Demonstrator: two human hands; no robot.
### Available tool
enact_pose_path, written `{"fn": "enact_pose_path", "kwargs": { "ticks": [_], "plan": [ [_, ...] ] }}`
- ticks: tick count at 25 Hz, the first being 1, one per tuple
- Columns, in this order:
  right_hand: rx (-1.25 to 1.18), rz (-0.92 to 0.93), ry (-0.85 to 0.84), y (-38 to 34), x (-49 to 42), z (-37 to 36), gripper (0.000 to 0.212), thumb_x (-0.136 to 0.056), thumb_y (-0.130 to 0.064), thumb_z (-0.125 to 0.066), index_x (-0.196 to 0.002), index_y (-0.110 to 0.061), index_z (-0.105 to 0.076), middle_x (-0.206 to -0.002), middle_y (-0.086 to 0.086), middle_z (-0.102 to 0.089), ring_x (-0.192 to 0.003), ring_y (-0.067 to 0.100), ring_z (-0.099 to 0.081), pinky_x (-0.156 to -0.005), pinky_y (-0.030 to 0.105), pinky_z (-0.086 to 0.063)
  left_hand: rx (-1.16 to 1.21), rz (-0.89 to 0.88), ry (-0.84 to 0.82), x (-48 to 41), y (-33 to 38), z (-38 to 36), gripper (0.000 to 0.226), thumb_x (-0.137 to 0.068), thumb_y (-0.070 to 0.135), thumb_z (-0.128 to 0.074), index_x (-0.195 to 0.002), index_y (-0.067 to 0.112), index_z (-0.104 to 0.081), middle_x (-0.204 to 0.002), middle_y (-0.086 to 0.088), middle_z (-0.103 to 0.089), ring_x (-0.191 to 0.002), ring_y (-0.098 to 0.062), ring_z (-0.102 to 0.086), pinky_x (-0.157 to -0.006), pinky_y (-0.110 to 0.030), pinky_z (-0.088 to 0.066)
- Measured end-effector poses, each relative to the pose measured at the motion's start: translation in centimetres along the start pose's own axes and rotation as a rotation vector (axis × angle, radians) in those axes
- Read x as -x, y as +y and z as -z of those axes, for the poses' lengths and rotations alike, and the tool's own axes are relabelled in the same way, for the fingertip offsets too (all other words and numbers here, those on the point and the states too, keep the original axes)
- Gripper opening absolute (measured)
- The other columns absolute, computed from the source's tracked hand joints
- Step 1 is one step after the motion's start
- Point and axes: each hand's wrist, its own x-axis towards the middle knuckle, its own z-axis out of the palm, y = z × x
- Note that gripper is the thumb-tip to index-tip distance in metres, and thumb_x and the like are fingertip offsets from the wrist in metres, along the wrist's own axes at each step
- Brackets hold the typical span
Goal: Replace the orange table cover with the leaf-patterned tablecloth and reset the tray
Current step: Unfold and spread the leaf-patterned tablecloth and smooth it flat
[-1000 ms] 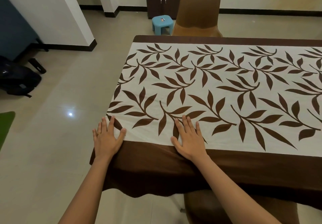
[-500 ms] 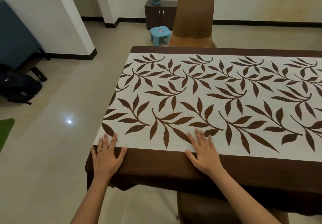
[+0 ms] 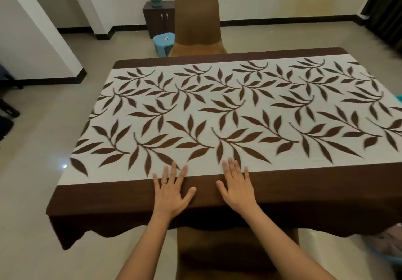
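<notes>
The leaf-patterned tablecloth (image 3: 228,114), white with brown leaves and a dark brown border, lies spread flat over the whole table. My left hand (image 3: 171,190) rests palm down on its near brown border, fingers spread, a ring on one finger. My right hand (image 3: 238,187) lies flat beside it, a little to the right, fingertips reaching the white part. Neither hand holds anything. The near border hangs over the table's front edge. No orange cover and no tray are in view.
A brown chair (image 3: 196,23) stands at the table's far side, another brown chair (image 3: 235,255) is tucked under the near edge below my arms. A blue stool (image 3: 163,41) and a dark cabinet (image 3: 158,18) with a spray bottle stand behind. Something blue (image 3: 399,100) shows at the right edge.
Both hands have slid right along the near border, the left one most, and now lie close together. The view has shifted right and up, showing more of the table.
</notes>
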Motion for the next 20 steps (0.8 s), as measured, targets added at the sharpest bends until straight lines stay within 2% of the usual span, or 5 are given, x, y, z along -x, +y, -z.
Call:
{"fn": "enact_pose_path", "kwargs": {
  "ticks": [5,9,13,17,20],
  "plan": [
    [-0.011,-0.182,0.026,14.7,3.9,3.2,0.08,-0.086,-0.065,0.003,-0.153,-0.022,0.01,-0.16,0.002,0.014,-0.146,0.017,0.018,-0.118,0.043,0.012,0.002,0.01,-0.022,0.3,7.2,-0.9,0.091,-0.072,0.086,0.003,-0.15,0.041,0.012,-0.158,0.001,0.021,-0.146,-0.024,0.017,-0.112,-0.057,0.018],
    [-0.022,-0.119,-0.015,19.6,4.9,4.8,0.079,-0.085,-0.065,0.001,-0.152,-0.024,0.011,-0.16,0.002,0.016,-0.145,0.016,0.019,-0.118,0.042,0.012,0.04,-0.097,-0.015,-1.4,18.6,-2.8,0.086,-0.075,0.083,0.001,-0.15,0.041,0.009,-0.158,0.003,0.022,-0.146,-0.023,0.018,-0.113,-0.056,0.017],
    [0.006,-0.18,0.017,27.8,6.2,6.2,0.08,-0.085,-0.07,0.001,-0.153,-0.027,0.009,-0.159,0.0,0.017,-0.147,0.018,0.016,-0.119,0.044,0.011,-0.003,-0.209,-0.025,-3.0,28.5,-4.7,0.082,-0.078,0.081,0.0,-0.15,0.042,0.007,-0.159,0.003,0.017,-0.146,-0.023,0.016,-0.113,-0.055,0.018],
    [0.014,-0.296,0.025,35.6,9.4,7.7,0.082,-0.083,-0.074,0.006,-0.153,-0.032,0.007,-0.158,-0.003,0.015,-0.147,0.019,0.015,-0.118,0.043,0.011,-0.055,-0.25,-0.024,-2.8,32.9,-6.2,0.077,-0.086,0.078,-0.013,-0.151,0.04,0.003,-0.16,0.002,0.015,-0.146,-0.024,0.016,-0.113,-0.055,0.015],
    [-0.027,-0.281,0.019,36.4,11.0,8.0,0.088,-0.077,-0.077,0.015,-0.153,-0.032,0.005,-0.159,-0.003,0.013,-0.147,0.02,0.014,-0.118,0.041,0.011,-0.056,-0.242,-0.004,-2.5,33.3,-6.4,0.079,-0.086,0.079,-0.012,-0.152,0.038,-0.002,-0.161,0.0,0.009,-0.147,-0.024,0.011,-0.114,-0.054,0.011]
  ]
}}
